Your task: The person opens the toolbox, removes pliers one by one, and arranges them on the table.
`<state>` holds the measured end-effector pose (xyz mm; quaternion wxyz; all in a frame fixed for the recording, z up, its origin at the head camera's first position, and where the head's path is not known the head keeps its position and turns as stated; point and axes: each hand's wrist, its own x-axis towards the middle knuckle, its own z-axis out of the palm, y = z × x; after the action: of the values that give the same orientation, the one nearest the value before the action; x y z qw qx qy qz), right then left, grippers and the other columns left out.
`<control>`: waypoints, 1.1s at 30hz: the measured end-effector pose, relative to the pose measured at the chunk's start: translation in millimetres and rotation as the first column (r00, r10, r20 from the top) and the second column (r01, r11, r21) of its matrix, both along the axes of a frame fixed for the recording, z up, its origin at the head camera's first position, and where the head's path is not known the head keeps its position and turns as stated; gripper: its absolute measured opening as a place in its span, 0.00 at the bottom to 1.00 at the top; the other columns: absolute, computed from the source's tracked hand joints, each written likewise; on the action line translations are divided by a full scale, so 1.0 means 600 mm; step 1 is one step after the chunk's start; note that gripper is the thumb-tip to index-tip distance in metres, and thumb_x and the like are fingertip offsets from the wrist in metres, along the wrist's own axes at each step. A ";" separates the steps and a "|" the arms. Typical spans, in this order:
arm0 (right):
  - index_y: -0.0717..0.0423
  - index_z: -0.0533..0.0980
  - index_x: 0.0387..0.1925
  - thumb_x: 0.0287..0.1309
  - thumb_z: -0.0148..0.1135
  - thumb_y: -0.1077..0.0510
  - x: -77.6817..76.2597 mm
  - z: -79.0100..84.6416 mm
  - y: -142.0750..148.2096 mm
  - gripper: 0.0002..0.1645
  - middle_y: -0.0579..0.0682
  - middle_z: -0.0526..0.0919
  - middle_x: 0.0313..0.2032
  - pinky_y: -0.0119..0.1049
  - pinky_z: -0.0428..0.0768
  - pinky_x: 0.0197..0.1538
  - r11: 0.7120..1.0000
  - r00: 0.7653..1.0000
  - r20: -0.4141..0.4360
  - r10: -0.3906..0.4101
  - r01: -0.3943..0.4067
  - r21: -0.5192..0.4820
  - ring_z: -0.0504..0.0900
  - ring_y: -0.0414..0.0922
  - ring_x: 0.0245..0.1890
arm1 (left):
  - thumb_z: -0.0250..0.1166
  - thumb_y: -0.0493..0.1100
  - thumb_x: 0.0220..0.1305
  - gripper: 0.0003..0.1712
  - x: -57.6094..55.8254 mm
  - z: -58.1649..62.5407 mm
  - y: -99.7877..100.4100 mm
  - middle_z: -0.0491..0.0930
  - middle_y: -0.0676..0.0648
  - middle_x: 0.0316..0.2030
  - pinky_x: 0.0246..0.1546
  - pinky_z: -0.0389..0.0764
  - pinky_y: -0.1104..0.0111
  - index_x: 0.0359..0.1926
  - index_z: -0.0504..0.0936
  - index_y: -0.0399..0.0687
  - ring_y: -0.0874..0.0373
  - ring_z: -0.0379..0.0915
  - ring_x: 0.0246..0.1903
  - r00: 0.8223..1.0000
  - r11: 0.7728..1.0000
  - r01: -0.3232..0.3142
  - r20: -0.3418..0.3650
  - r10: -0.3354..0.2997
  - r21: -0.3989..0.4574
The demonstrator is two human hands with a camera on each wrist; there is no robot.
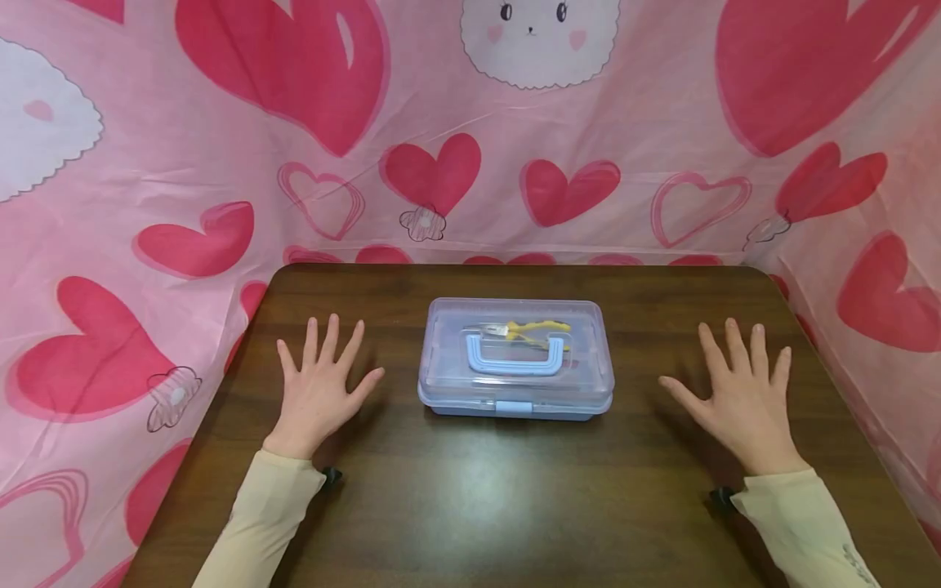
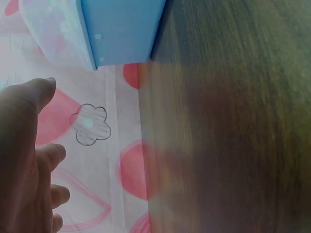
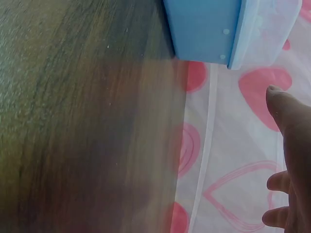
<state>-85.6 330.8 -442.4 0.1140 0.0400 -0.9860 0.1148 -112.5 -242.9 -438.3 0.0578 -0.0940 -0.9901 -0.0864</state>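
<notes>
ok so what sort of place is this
Probably a small indoor work spot, perhaps screened off for filming: pink heart-print cloth hangs around a dark wooden table, and on it sits a blue case with a clear lid, yellow-handled pliers showing through.

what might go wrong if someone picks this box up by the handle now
If the front latch isn't fully fastened, which I can't tell, the clear lid might pop open when the handle is lifted. The yellow-handled pliers, seen through it, could slide if the box tilts.
</notes>
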 end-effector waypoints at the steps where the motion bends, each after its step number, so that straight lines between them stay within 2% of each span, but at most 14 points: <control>1: 0.56 0.54 0.81 0.61 0.61 0.25 0.000 0.001 -0.001 0.61 0.72 0.49 0.79 0.72 0.23 0.73 1.000 1.000 0.002 0.003 -0.003 -0.003 0.34 0.71 0.80 | 0.58 0.69 0.69 0.50 0.000 -0.001 0.000 0.45 0.33 0.81 0.68 0.25 0.25 0.83 0.55 0.54 0.33 0.26 0.81 1.000 1.000 0.000 0.000 0.000 0.003; 4: 0.58 0.56 0.80 0.63 0.62 0.27 0.003 0.004 -0.006 0.59 0.73 0.52 0.78 0.72 0.26 0.73 0.999 1.000 -0.007 0.023 -0.023 -0.032 0.38 0.71 0.80 | 0.57 0.70 0.69 0.50 0.000 -0.003 0.001 0.45 0.33 0.81 0.68 0.23 0.26 0.83 0.53 0.55 0.33 0.27 0.81 1.000 1.000 0.003 0.002 -0.003 0.028; 7: 0.62 0.60 0.77 0.65 0.64 0.32 0.007 0.007 -0.016 0.54 0.74 0.58 0.75 0.71 0.31 0.75 0.994 0.997 -0.042 0.063 -0.066 -0.087 0.45 0.71 0.79 | 0.57 0.69 0.70 0.50 0.000 -0.006 0.006 0.47 0.32 0.81 0.69 0.25 0.26 0.83 0.53 0.55 0.32 0.31 0.80 1.000 0.996 0.009 -0.005 -0.008 0.089; 11: 0.67 0.70 0.69 0.66 0.69 0.43 0.016 0.011 -0.037 0.41 0.74 0.70 0.67 0.73 0.52 0.73 0.970 0.987 -0.110 0.119 -0.139 -0.198 0.62 0.72 0.71 | 0.59 0.67 0.71 0.47 -0.002 -0.011 0.016 0.54 0.32 0.79 0.70 0.34 0.25 0.82 0.57 0.52 0.32 0.40 0.79 0.999 0.979 0.025 -0.031 -0.020 0.201; 13: 0.67 0.74 0.63 0.66 0.70 0.48 0.023 0.014 -0.050 0.34 0.71 0.76 0.61 0.72 0.64 0.66 0.956 0.982 -0.133 0.136 -0.166 -0.243 0.70 0.70 0.64 | 0.59 0.66 0.72 0.46 -0.002 -0.011 0.023 0.59 0.33 0.77 0.71 0.39 0.27 0.81 0.59 0.51 0.33 0.46 0.78 0.999 0.965 0.032 -0.035 -0.024 0.259; 15: 0.65 0.77 0.59 0.66 0.70 0.52 0.029 0.016 -0.063 0.27 0.66 0.81 0.55 0.66 0.72 0.59 0.945 0.979 -0.150 0.140 -0.177 -0.274 0.75 0.65 0.58 | 0.58 0.65 0.73 0.44 -0.001 -0.011 0.029 0.63 0.34 0.75 0.72 0.45 0.29 0.80 0.60 0.49 0.34 0.53 0.75 0.999 0.946 0.036 -0.031 -0.027 0.321; 18: 0.61 0.81 0.52 0.63 0.72 0.58 0.037 0.019 -0.081 0.19 0.56 0.85 0.46 0.42 0.80 0.51 0.937 0.969 -0.193 0.152 -0.204 -0.285 0.80 0.54 0.48 | 0.58 0.64 0.75 0.42 0.002 -0.009 0.040 0.67 0.36 0.72 0.72 0.56 0.35 0.79 0.62 0.48 0.37 0.60 0.71 1.000 0.898 0.013 0.019 -0.024 0.440; 20: 0.58 0.82 0.48 0.60 0.74 0.62 0.040 0.021 -0.092 0.15 0.49 0.86 0.40 0.28 0.78 0.44 0.927 0.959 -0.228 0.168 -0.233 -0.295 0.80 0.46 0.41 | 0.58 0.63 0.76 0.40 0.002 -0.009 0.049 0.70 0.36 0.70 0.69 0.66 0.38 0.77 0.64 0.47 0.38 0.66 0.68 0.998 0.852 -0.008 0.054 -0.025 0.524; 22: 0.54 0.83 0.45 0.58 0.74 0.65 0.043 0.022 -0.104 0.13 0.44 0.85 0.36 0.20 0.73 0.38 0.911 0.951 -0.242 0.191 -0.264 -0.318 0.78 0.40 0.34 | 0.59 0.62 0.76 0.38 0.002 -0.009 0.058 0.74 0.37 0.66 0.65 0.73 0.41 0.75 0.67 0.45 0.40 0.72 0.64 0.996 0.803 -0.032 0.087 -0.025 0.595; 24: 0.52 0.83 0.42 0.57 0.74 0.67 0.044 0.021 -0.115 0.13 0.40 0.83 0.32 0.21 0.73 0.34 0.890 0.945 -0.245 0.215 -0.293 -0.348 0.75 0.36 0.30 | 0.59 0.61 0.77 0.35 0.000 -0.011 0.068 0.78 0.37 0.62 0.61 0.78 0.44 0.72 0.70 0.43 0.42 0.77 0.59 0.994 0.762 -0.052 0.109 -0.025 0.645; 27: 0.49 0.84 0.39 0.56 0.75 0.68 0.048 0.016 -0.132 0.13 0.38 0.83 0.28 0.21 0.72 0.30 0.859 0.943 -0.225 0.247 -0.321 -0.399 0.73 0.32 0.25 | 0.59 0.59 0.77 0.33 -0.003 -0.012 0.082 0.82 0.38 0.57 0.57 0.82 0.48 0.69 0.73 0.40 0.44 0.81 0.53 0.988 0.715 -0.085 0.151 -0.029 0.694; 30: 0.51 0.84 0.37 0.58 0.74 0.68 0.052 0.010 -0.147 0.10 0.39 0.85 0.26 0.21 0.75 0.29 0.826 0.940 -0.191 0.283 -0.340 -0.450 0.76 0.33 0.23 | 0.59 0.58 0.78 0.31 -0.004 -0.011 0.094 0.83 0.39 0.54 0.52 0.85 0.51 0.68 0.74 0.40 0.44 0.83 0.49 0.978 0.666 -0.123 0.205 -0.045 0.735; 33: 0.53 0.86 0.35 0.62 0.72 0.66 0.057 0.005 -0.161 0.05 0.39 0.87 0.27 0.22 0.80 0.31 0.789 0.938 -0.136 0.319 -0.343 -0.510 0.82 0.35 0.24 | 0.59 0.58 0.78 0.30 -0.004 -0.010 0.104 0.84 0.38 0.51 0.47 0.87 0.54 0.67 0.75 0.41 0.45 0.84 0.44 0.964 0.633 -0.161 0.258 -0.063 0.757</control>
<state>-51.5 234.0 -439.3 0.1197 0.1817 -0.8913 0.3977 -115.0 -180.6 -444.2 -0.0354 -0.0209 -0.8585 -0.5112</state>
